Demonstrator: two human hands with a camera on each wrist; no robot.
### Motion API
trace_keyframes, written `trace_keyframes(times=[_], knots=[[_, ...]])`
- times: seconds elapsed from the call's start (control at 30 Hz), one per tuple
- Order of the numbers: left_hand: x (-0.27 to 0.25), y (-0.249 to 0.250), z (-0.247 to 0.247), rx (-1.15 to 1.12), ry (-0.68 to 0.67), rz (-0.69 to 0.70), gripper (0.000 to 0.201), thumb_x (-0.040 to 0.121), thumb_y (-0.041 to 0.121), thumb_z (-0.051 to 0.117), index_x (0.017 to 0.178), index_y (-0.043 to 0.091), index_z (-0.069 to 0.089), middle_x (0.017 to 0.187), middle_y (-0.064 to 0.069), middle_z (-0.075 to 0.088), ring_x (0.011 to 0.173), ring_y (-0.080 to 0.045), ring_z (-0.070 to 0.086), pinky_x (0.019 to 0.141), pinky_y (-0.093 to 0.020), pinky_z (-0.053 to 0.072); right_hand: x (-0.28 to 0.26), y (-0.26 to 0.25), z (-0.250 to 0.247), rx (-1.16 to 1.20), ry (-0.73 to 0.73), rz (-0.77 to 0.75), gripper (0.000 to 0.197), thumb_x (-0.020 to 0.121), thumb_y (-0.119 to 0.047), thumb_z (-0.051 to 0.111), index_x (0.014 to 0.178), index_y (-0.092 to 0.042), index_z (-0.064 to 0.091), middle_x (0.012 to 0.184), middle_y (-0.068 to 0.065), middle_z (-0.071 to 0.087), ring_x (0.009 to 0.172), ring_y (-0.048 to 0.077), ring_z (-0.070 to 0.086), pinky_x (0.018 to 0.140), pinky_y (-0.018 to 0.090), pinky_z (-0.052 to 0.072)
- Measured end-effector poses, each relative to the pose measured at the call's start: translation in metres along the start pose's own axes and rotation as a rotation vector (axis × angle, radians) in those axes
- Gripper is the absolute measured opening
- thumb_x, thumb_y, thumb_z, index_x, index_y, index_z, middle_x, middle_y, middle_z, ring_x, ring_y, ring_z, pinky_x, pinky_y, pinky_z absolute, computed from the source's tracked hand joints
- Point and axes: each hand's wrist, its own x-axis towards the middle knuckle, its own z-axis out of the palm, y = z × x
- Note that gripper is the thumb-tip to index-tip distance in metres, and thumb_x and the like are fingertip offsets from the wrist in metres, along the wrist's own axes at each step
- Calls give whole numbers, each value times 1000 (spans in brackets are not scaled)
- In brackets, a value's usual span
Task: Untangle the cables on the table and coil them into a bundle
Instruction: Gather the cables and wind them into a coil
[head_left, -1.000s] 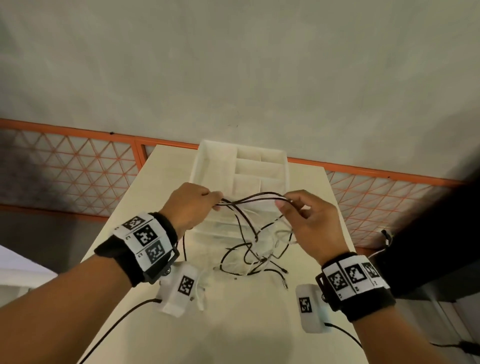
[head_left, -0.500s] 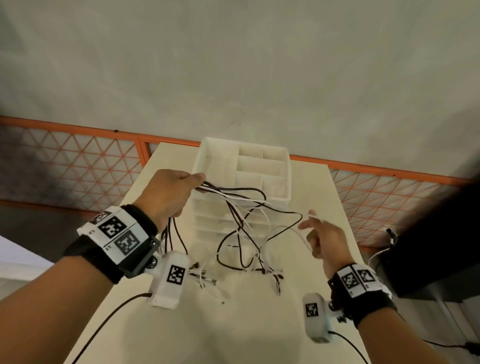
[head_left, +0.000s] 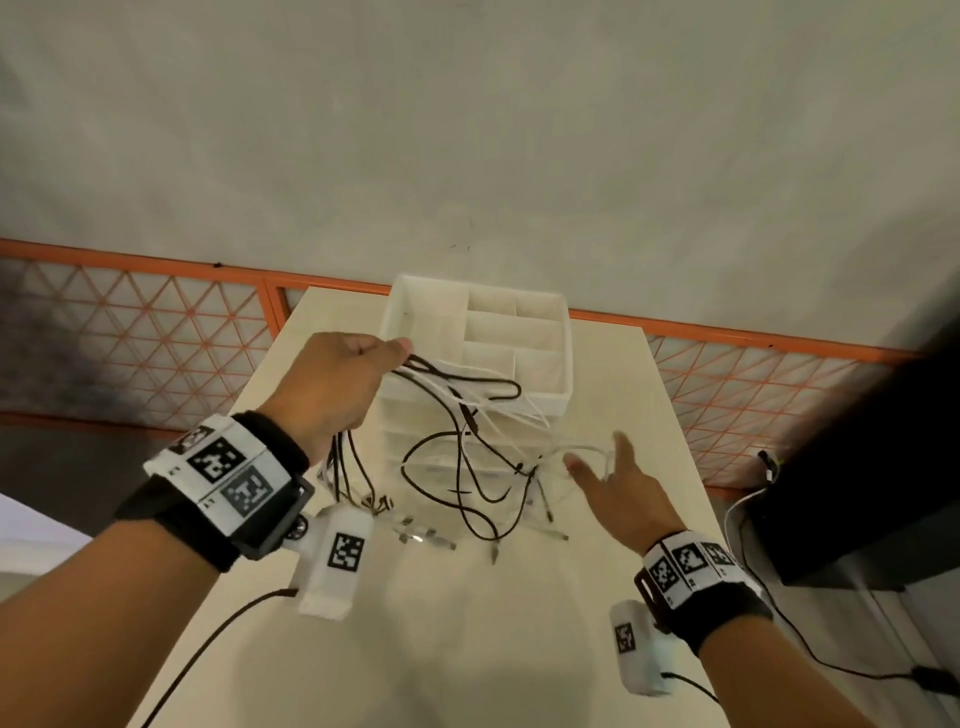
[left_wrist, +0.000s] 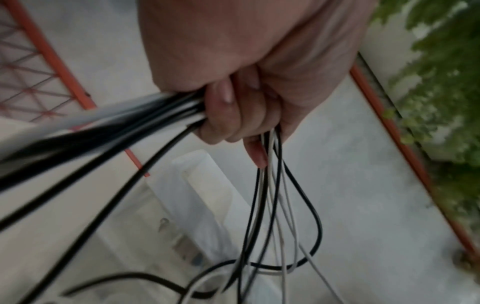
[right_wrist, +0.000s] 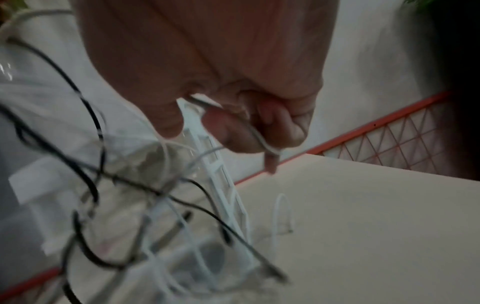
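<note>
Several thin black and white cables (head_left: 467, 447) hang in a tangle above the beige table (head_left: 467, 649), their plug ends (head_left: 426, 538) trailing on it. My left hand (head_left: 384, 353) is raised at the left and grips a bunch of these cables in its fist (left_wrist: 233, 115), with loops hanging below it. My right hand (head_left: 608, 467) is lower at the right. A white cable (right_wrist: 259, 139) runs across its curled fingers (right_wrist: 249, 127), which hold it. The strands between the hands cross each other.
A white drawer organiser (head_left: 563, 364) with open top compartments stands at the table's far middle, right behind the cables. An orange mesh railing (head_left: 156, 338) runs behind the table. A black box (head_left: 857, 493) with wires sits off the right edge.
My hands have drawn apart: the left rose up and left with its bunch, the right let go of the black loop and dropped right, now holding a white strand. The tangle has spread out.
</note>
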Motion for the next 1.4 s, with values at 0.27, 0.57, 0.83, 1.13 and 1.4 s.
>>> trace_keyframes(times=[0.27, 0.57, 0.83, 1.13, 1.4], knots=[[3, -31, 4, 499, 144, 15, 47, 93, 33, 56, 77, -11, 60, 64, -13, 51, 57, -23, 46, 51, -29, 32, -9, -15, -43, 196, 466, -44, 113, 86, -50, 71, 157, -15, -9, 166, 17, -2, 146, 47, 26, 113, 56, 33], [2, -9, -2, 82, -26, 12, 55, 93, 33, 64, 40, 20, 56, 56, -2, 26, 48, -17, 20, 48, -26, 22, -16, 5, -12, -25, -334, 59, 98, 76, -46, 82, 156, -31, 27, 143, 3, 54, 86, 15, 70, 60, 29, 61], [-6, 15, 0, -99, -291, 10, 39, 93, 27, 65, 95, -12, 65, 51, 7, 23, 48, -15, 14, 40, -21, 17, -37, -87, -30, 428, 40, -527, 16, 83, -41, 77, 96, -32, 72, 96, -16, 74, 89, 0, 67, 73, 15, 48], [6, 8, -16, 133, 45, 59, 42, 93, 35, 64, 67, 1, 65, 57, -3, 26, 45, -15, 21, 44, -23, 21, -25, -77, -29, 130, 179, -512, 52, 89, -48, 67, 57, -12, 45, 48, -3, 40, 47, 14, 39, 51, 25, 31], [8, 22, -31, -148, 47, 145, 29, 94, 31, 63, 81, 8, 75, 47, 3, 26, 43, -15, 18, 45, -24, 16, 9, 7, 22, -136, -95, -58, 41, 95, -60, 47, 78, -29, 69, 115, 1, 66, 101, 26, 64, 97, 44, 49]])
